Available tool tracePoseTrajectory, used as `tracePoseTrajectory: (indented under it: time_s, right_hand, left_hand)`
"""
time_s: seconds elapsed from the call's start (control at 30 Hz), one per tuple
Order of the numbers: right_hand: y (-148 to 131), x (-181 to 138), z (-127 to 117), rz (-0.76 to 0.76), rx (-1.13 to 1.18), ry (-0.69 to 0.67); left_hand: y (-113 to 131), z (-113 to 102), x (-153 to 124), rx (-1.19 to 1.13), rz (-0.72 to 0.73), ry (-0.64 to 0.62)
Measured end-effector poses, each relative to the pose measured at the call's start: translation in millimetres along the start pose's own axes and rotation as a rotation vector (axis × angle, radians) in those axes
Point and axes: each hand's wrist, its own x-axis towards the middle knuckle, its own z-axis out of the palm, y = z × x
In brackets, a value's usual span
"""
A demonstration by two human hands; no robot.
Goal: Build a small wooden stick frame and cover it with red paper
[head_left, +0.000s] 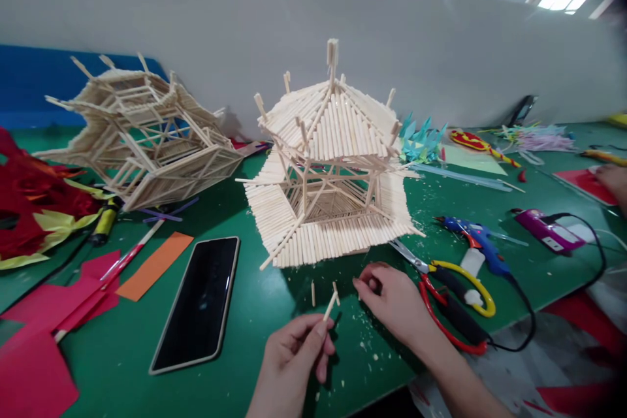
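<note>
Head view: state of the hands?

"Left hand [298,356]: thumb and fingers clamped on a short stick [330,307], tip angled up. Right hand [396,300]: fingers curled, low over the tabletop [255,320]; cannot tell whether they grip anything."

"Step in hand?"

"Judged to be handling of short pieces. Two loose sticks [313,294] lie just beyond the left hand; the held one's tip overlaps one of them, contact unclear."

"Next move?"

"Probably calls for a light pinch and steady wrist, clear of the overhanging eave. Stick pavilion [333,235] stands upright directly beyond both hands."

"Obstacles?"

"Scissors [448,279] beside the right forearm, blades toward the pavilion; blue glue gun [482,248] beyond, cable [524,339] curling near the scissor handles. Phone [198,304] lies left of the left hand; second stick model [181,173], tilted, farther out."
</note>
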Motion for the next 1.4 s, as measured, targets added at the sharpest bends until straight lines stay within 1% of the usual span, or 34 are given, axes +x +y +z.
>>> tracePoseTrajectory:
  time_s: [0.1, 0.17, 0.23, 0.3, 0.37, 0.4, 0.43, 0.5, 0.6, 0.67, 0.73, 0.83, 0.97, 1.13, 1.23, 1.33, 1.4]
  right_hand:
    - [1, 5, 5, -0.020, -0.111, -0.002]
    - [-1, 6, 4, -0.029, -0.151, 0.005]
    - [-1, 4, -4, -0.032, -0.171, 0.021]
    - [6, -1, -19, -0.022, -0.182, 0.049]
    - [22, -10, -37, 0.016, -0.198, 0.085]
    - [33, -15, -46, 0.073, -0.217, 0.122]
    - [46, -20, -55, 0.110, -0.253, 0.161]
    - [71, -31, -69, 0.127, -0.366, 0.205]
    - [102, -41, -77, 0.139, -0.483, 0.197]
    - [114, -44, -78, 0.131, -0.507, 0.157]
    - [121, -42, -77, 0.112, -0.532, 0.118]
    - [124, -36, -78, 0.077, -0.573, 0.069]
    - [120, -32, -81, 0.058, -0.597, 0.030]
    - [109, -37, -88, 0.076, -0.572, 0.105]
    - [109, -48, -96, 0.075, -0.456, 0.119]
    - [113, -69, -104, 0.119, -0.268, 0.075]
    - [112, -85, -103, 0.164, -0.132, 0.024]
  left_hand:
    - [1, -2, 0, -0.009, 0.005, 0.018]
    - [2, -3, 0, -0.005, 0.010, 0.025]
    - [3, -3, 1, 0.007, 0.002, 0.033]
    - [5, -4, 2, 0.016, -0.012, 0.036]
    - [6, -3, 2, 0.016, -0.020, 0.035]
    - [6, -3, 3, 0.010, -0.021, 0.033]
    - [7, -3, 3, 0.000, -0.023, 0.028]
    - [6, -1, 3, -0.027, -0.030, 0.013]
    - [5, 2, 3, -0.082, -0.062, -0.035]
    - [3, 3, 4, -0.135, -0.100, -0.056]
    - [3, 4, 4, -0.201, -0.138, -0.048]
    - [2, 3, 4, -0.270, -0.172, -0.031]
    - [2, 2, 4, -0.277, -0.164, -0.071]
    - [2, 3, 2, -0.224, -0.119, -0.063]
    - [1, 4, 1, -0.225, -0.127, -0.070]
    - [-2, 4, 3, -0.236, -0.142, -0.085]
    - [-3, 5, 4, -0.250, -0.137, -0.097]
